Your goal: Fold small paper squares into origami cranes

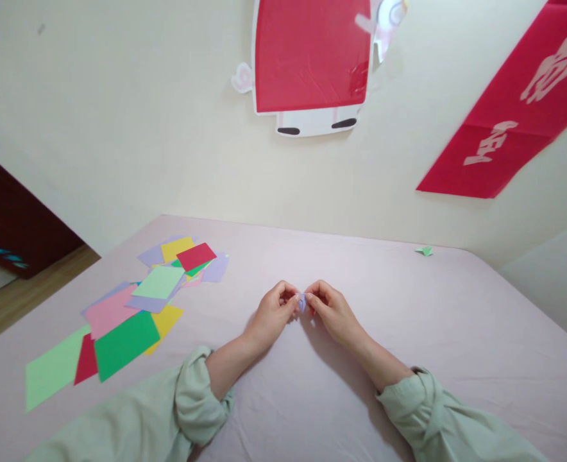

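Between my two hands, a small folded piece of purple paper (303,302) is held just above the table. My left hand (278,309) pinches its left side between thumb and fingers. On the other side, my right hand (330,309) grips it in the same way. Much of the folded paper is hidden by my fingertips, so its full shape is hard to make out. Both sleeves are rolled up to the forearms.
Loose sheets of coloured paper (127,346) lie overlapping on the left of the cloth-covered table (274,410). At the far right edge sits a small folded green paper figure (424,251). A wall with a red cutout (312,58) and a red banner (509,122) rises behind.
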Motion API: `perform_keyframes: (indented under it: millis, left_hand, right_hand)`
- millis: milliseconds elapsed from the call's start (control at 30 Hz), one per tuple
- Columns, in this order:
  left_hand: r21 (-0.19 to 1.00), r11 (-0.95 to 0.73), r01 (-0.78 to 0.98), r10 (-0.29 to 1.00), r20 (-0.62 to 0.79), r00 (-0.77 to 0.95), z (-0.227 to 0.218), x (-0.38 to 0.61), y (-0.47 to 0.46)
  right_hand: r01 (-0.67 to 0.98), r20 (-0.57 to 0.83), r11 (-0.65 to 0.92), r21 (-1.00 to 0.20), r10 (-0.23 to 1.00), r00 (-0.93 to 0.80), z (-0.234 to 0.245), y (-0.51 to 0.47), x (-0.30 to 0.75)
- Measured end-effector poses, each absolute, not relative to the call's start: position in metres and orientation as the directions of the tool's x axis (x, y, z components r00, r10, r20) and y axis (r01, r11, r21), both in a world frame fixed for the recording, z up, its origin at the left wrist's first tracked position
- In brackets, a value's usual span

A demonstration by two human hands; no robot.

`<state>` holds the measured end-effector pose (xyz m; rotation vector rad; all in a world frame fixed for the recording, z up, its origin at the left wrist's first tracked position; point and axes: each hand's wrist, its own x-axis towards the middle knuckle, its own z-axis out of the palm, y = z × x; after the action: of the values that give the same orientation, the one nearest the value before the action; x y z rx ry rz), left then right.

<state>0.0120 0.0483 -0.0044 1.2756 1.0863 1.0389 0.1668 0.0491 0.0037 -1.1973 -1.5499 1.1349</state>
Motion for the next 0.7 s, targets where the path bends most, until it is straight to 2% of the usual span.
perform_keyframes:
  millis: [167, 433, 700]
  left_hand:
    - [0.998, 0.056, -0.01, 0.969, -0.052, 0.243, 0.0, 0.0108, 0.0501]
    - [0.995, 0.092, 0.048, 0.976, -0.099, 0.195, 0.0043, 0.0084, 0.0522]
    - [0.991, -0.004, 0.137, 0.979, -0.024, 0.205, -0.0001, 0.0076, 0.0503]
  right_hand:
    - [0.248, 0.116, 0.159, -0.956, 0.977, -0.177, 0.0054, 0.0495, 0.1703]
    - [0.33, 0.195, 0.259, -0.908, 0.957, -0.215, 0.0055, 0.0453, 0.1696]
    - [0.33, 0.168, 0.231, -0.915, 0.964, -0.206, 0.0039, 0.0446, 0.1686]
